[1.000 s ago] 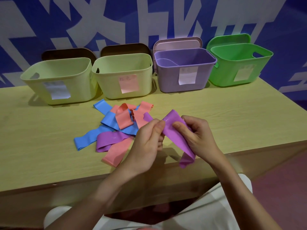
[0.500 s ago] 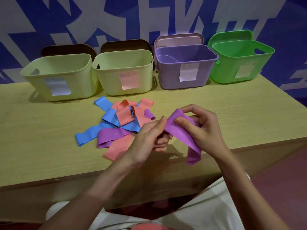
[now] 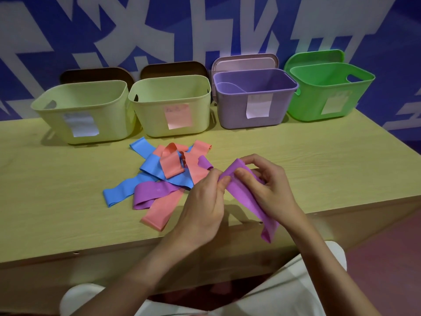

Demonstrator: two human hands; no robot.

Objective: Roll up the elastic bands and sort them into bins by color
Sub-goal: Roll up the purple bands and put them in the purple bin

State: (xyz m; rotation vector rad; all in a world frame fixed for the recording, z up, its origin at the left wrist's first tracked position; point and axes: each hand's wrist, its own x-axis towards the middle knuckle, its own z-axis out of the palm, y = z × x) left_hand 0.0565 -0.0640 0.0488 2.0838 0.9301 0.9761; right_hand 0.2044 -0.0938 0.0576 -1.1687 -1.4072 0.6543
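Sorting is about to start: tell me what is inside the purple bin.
Inside the purple bin, only a curved, purple band-like piece shows against the back-left wall. The front wall hides the floor, so anything lying there cannot be seen.

It looks like a staged recording room: a plain wooden table [image 3: 319, 156] against a blue wall banner [image 3: 205, 26] with large white lettering, labelled bins [image 3: 170, 108] lined up.

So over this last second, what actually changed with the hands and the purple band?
Little changed. Both hands kept their grip on the purple band: the left hand pinches its upper end, and the right hand has shifted its fingers further over the top fold, starting the roll. The tail still hangs past the table edge. The band pile and the four bins, including the purple bin, stayed put.
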